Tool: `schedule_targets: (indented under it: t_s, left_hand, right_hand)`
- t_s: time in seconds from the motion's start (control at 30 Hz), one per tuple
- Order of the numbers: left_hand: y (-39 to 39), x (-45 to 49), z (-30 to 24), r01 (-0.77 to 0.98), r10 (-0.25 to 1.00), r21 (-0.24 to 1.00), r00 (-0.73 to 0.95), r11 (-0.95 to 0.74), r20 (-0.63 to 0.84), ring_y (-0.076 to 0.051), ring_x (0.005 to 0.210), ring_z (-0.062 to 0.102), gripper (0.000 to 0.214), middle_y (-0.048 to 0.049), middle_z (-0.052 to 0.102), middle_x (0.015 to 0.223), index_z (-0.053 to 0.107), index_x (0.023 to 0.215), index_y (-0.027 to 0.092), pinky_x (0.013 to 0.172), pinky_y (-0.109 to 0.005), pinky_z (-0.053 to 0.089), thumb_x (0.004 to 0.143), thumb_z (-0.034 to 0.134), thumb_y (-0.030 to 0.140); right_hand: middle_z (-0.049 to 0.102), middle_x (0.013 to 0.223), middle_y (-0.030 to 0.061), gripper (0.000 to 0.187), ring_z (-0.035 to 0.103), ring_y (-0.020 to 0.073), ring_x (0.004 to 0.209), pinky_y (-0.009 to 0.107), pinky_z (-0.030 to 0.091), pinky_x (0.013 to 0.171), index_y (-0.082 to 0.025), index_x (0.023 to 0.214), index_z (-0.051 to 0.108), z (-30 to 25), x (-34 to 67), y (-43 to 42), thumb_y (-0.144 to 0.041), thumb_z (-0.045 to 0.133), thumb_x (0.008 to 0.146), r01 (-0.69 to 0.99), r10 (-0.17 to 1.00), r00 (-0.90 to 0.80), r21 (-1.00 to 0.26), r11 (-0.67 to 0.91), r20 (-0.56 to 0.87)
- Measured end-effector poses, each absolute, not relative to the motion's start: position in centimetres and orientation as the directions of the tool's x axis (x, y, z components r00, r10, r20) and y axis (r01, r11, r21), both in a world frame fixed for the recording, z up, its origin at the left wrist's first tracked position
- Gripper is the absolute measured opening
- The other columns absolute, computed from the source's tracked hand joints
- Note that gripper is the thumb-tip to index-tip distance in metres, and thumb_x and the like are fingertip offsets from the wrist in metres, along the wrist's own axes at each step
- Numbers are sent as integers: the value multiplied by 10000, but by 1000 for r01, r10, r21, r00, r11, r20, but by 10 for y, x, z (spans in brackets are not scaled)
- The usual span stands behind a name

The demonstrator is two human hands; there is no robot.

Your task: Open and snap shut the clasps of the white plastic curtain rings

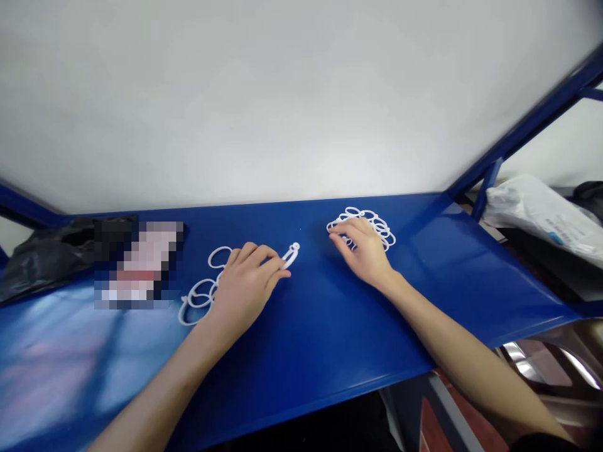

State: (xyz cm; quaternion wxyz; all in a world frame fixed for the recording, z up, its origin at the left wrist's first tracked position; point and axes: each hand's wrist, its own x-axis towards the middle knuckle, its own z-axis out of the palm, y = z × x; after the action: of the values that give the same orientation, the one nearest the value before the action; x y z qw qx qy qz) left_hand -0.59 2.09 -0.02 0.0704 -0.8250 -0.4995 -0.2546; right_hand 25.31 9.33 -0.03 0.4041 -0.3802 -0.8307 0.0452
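Note:
My left hand is closed, its thumb and forefinger pinching a white curtain ring with a small eyelet at its upper end. Under and beside that hand, several more white rings lie loosely on the blue table, partly covered by the palm and wrist. Farther right, my right hand reaches over a pile of similar white rings, hiding its near part. The fingers of this hand are bent, with the thumb a little apart from the forefinger, and no ring shows clearly held between them.
Both groups of rings lie on a glossy blue tabletop against a white wall. At the left are a black plastic bag and a blurred-out flat object. Blue frame bars and a clear plastic-wrapped package stand at the right.

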Motion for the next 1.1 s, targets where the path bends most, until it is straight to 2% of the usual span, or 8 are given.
schedule_targets:
  t_s: [0.1, 0.2, 0.43, 0.63, 0.7, 0.8, 0.93, 1.1]
  left_hand:
    - [19, 2, 0, 790, 749, 213, 404, -575, 524, -205, 848, 543, 180, -43, 697, 921, 716, 850, 223, 790, -373, 441, 957, 614, 325]
    - [19, 7, -3, 699, 714, 293, 438, -653, 546, -177, 841, 555, 182, -30, 687, 915, 706, 825, 222, 793, -332, 468, 965, 601, 273]
    - [21, 7, -11, 662, 623, 203, 492, -721, 608, -170, 837, 570, 180, -13, 736, 938, 736, 887, 248, 775, -332, 481, 934, 613, 126]
    - [19, 14, -11, 491, 639, 436, 395, -754, 660, -142, 839, 629, 99, 8, 747, 878, 750, 926, 252, 757, -263, 534, 875, 721, 173]
    - [18, 14, -9, 488, 722, 539, 367, -686, 587, -146, 868, 655, 95, 2, 750, 908, 747, 960, 255, 782, -266, 545, 866, 745, 241]
    - [17, 12, -6, 535, 865, 679, 292, -502, 408, -163, 881, 698, 210, -17, 760, 962, 725, 1054, 250, 791, -285, 558, 896, 705, 386]
    - [16, 10, -5, 571, 956, 767, 186, -295, 229, -176, 834, 732, 291, -29, 781, 951, 721, 1081, 242, 677, -260, 561, 939, 605, 469]
    - [12, 14, -5, 567, 970, 788, 182, -238, 162, -188, 845, 741, 325, -20, 790, 948, 754, 996, 253, 617, -238, 554, 913, 609, 532]
  right_hand:
    - [706, 1052, 57, 202, 655, 187, 925, 378, 548, 852, -228, 1139, 659, 1, 235, 66, -337, 622, 973, 392, 698, -529, -591, 705, 483]
    - [681, 1004, 30, 168, 655, 139, 850, 305, 554, 797, -225, 1119, 645, 0, 223, 47, -311, 610, 979, 266, 724, -588, -758, 595, 361]
    - [644, 1047, 41, 67, 650, 118, 854, 293, 553, 787, -203, 966, 620, -6, 219, 45, -269, 605, 970, 140, 818, -499, -905, 402, 286]
    - [702, 903, -3, 180, 692, 125, 791, 299, 569, 770, -225, 979, 529, -14, 216, 47, -264, 687, 901, -18, 896, -408, -983, 185, 177]
    - [707, 905, 0, 190, 696, 127, 804, 295, 575, 770, -223, 979, 536, -15, 216, 49, -275, 698, 895, -36, 902, -381, -978, 204, 202]
    - [695, 919, 7, 143, 685, 125, 804, 284, 580, 758, -217, 1019, 569, -14, 220, 51, -260, 665, 924, 69, 872, -349, -919, 388, 342]
    - [695, 976, 46, 104, 673, 140, 852, 295, 579, 775, -196, 1073, 607, -12, 226, 50, -180, 569, 978, 259, 687, -476, -658, 707, 550]
    - [696, 1045, 88, 173, 657, 172, 973, 313, 585, 809, -179, 1114, 631, -7, 229, 45, -152, 494, 1012, 333, 500, -587, -373, 866, 637]
